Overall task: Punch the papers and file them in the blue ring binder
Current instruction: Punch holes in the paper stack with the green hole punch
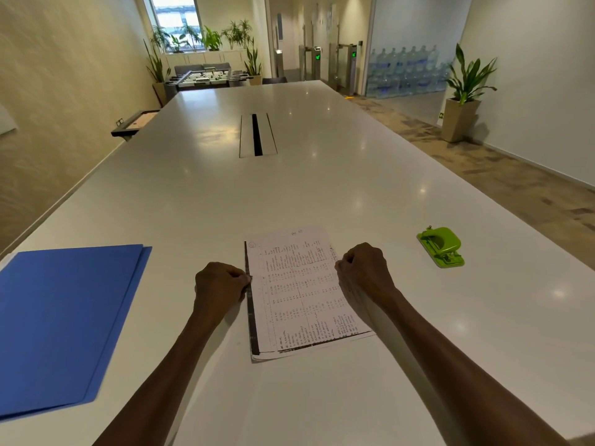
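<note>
Nearest the camera, two bare forearms reach forward over the white table [322, 194] toward a stack of papers [299, 294] lying flat in front of the person. The top sheet is printed with columns of small text and has a dark band along its left and near edges; further sheets show slightly offset beneath it at the near edge. At the left edge of the stack, the left hand [220, 284] has its fingers curled into a fist, fingertips pinching the paper's margin. At the right edge, the right hand [363, 272] is curled likewise, its fingers closed on the margin of the papers and its heel resting on the sheet. Off to the left, well apart from the papers, the blue ring binder [64, 323] lies closed and flat on the table, part of it running out of view at the left. Off to the right and a little farther away, a green hole punch [440, 246] sits on the table, apart from both hands. Farther along, a cable slot [257, 135] is set into the tabletop. Beyond the table's far end stand a foosball table [206, 77], potted plants [467, 94] and stacked water bottles [405, 69] behind glass
</note>
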